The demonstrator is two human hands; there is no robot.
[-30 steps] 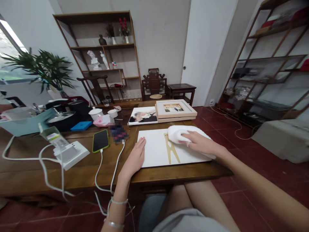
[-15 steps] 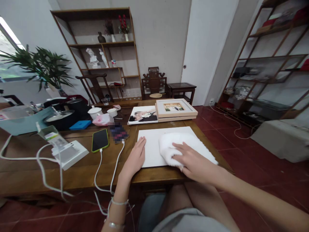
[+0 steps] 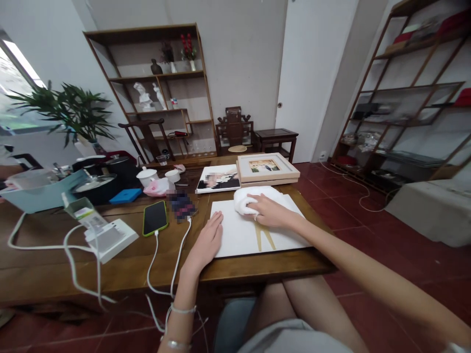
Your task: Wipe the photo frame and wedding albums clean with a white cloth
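Note:
A flat white board (image 3: pixel 239 235) with a tan wooden stand strip (image 3: pixel 263 237) on it lies on the wooden table (image 3: pixel 110 274) in front of me. My left hand (image 3: pixel 207 241) rests flat on the board's left edge, fingers stretched out. My right hand (image 3: pixel 270 212) presses a bunched white cloth (image 3: pixel 245 200) against the far part of the board, fingers curled over it.
Behind the board lie a photo print (image 3: pixel 218 178) and stacked wooden picture frames (image 3: pixel 265 168). To the left are a green-cased phone (image 3: pixel 155 218) on a white cable, a white box (image 3: pixel 110 237), pots, cups and a potted plant (image 3: pixel 69 110). Shelves line the walls.
My right hand swept the cloth from the board's far right to its near edge, then back up to the far middle. The left hand stayed put.

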